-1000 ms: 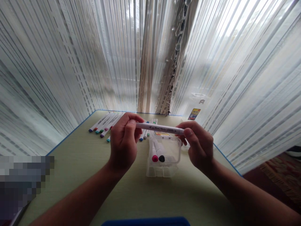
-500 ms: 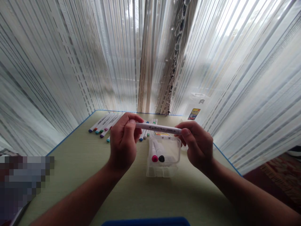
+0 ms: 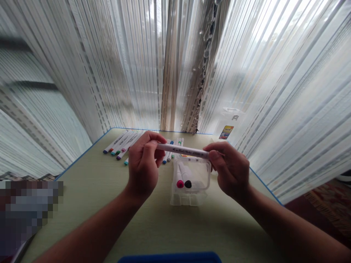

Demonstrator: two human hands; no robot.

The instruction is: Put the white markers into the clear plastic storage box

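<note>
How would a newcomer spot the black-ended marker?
Near the middle of the pale green table stands a clear plastic box. Inside lies a white marker; its black end sets it apart from the pink-ended marker on its left.

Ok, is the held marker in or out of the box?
Out: left hand and right hand hold the marker by its ends, outside the box.

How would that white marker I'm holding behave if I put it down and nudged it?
The slim white marker with dark lettering would probably roll, since its barrel looks rounded. It seems stiff, spanning straight from left hand to right hand without sagging. It's likely light, given its thin body.
</note>
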